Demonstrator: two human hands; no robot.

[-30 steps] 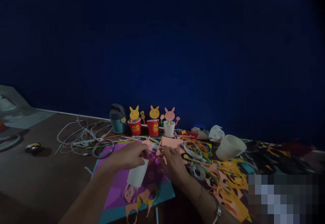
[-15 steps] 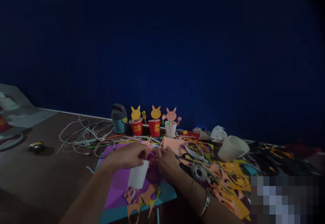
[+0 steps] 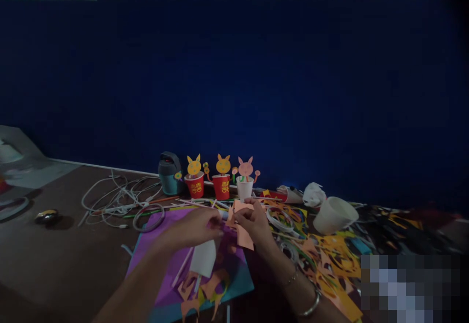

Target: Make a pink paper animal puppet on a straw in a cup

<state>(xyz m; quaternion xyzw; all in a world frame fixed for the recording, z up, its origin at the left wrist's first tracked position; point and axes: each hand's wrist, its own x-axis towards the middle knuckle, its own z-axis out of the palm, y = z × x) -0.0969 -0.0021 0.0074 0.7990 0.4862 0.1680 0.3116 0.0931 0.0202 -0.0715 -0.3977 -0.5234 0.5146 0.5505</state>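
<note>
Fingers of my right hand [image 3: 254, 223] are closed on a sheet of light orange paper [image 3: 245, 237], which is lifted a little and tilted over the work area. My left hand [image 3: 203, 225] hovers just left of it, fingers parted, with nothing visible in them. Below that hand a white paper cup [image 3: 203, 260] lies tipped on a purple sheet [image 3: 161, 259], partly covered by the hand. A pale stick [image 3: 182, 267] rests left of the cup. Cut orange scraps [image 3: 214, 284] spread in front of it.
Behind stand two red cups [image 3: 194, 186] and a white cup [image 3: 244, 188] with paper animal heads. A teal container [image 3: 170, 179] and coiled white cables [image 3: 120, 196] sit left. Rightward are a tape roll [image 3: 289, 252], paper scraps [image 3: 333, 259] and a large white cup [image 3: 335, 214].
My right hand has moved right and up and now lifts the orange paper. The left hand's fingers have come away from the white cup. A pale stick now shows left of the cup.
</note>
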